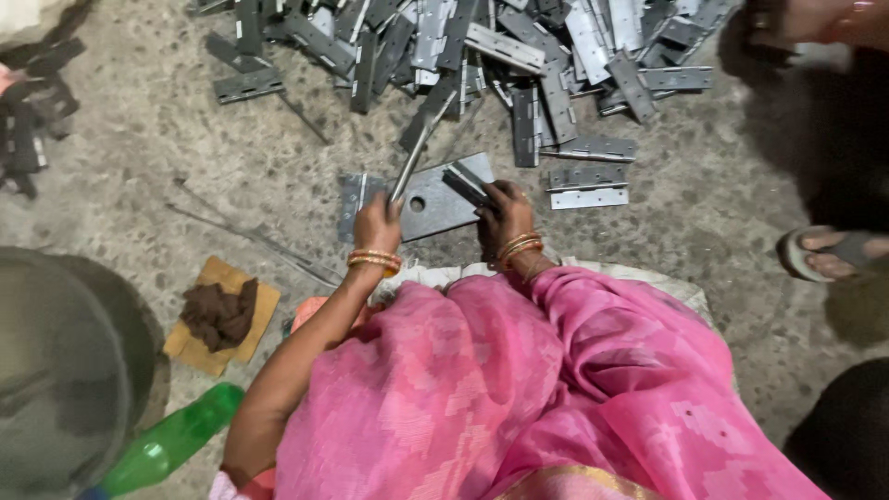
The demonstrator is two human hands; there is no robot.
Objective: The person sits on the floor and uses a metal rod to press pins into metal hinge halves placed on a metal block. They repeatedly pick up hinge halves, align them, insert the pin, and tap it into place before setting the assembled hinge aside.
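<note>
The left hand (377, 225) gripped a thin metal rod (408, 165) slanting toward one o'clock; the right hand (505, 215) clamped a dark hinge (466, 184) over the square plate (443, 206) (holed, on the floor), hinge pile (519, 56) at twelve.

Single head-worn view, looking steeply down, close over floor (167, 139)

We see a rough grey concrete floor (185, 120), mottled and dusty under dim, even light. Left of it, at the frame's lower edge, sits a large round dark basin (56, 370); the floor's right side falls into shadow.
</note>
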